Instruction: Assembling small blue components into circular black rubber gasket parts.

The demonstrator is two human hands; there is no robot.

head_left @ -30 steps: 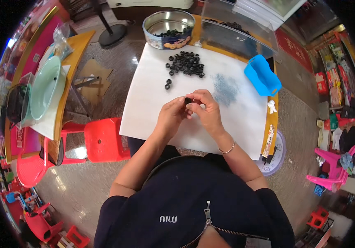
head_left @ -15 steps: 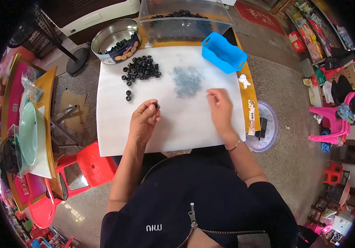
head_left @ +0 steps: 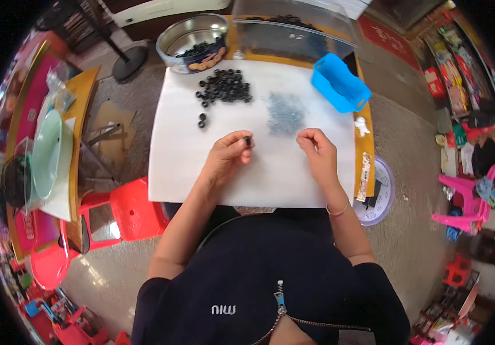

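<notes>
One black piece (head_left: 247, 141) is pinched by the left hand (head_left: 227, 155), thumb to forefinger, over the white sheet (head_left: 195, 178), this side of the black pile (head_left: 224, 87). Just beside the blue bits (head_left: 285, 115), the right hand (head_left: 321, 155) is held, fingers curled in; whether anything is gripped cannot be told.

From my remote seat I take this for a small shop: to the right of the white-covered worktop (head_left: 193, 172) I see rows of colourful packaged goods (head_left: 450, 80) and a pink plastic seat (head_left: 469, 198); left of the worktop stand a red plastic seat (head_left: 138, 210) and another table (head_left: 84, 86); a red mat (head_left: 387, 41) lies beyond the worktop's far right corner
</notes>
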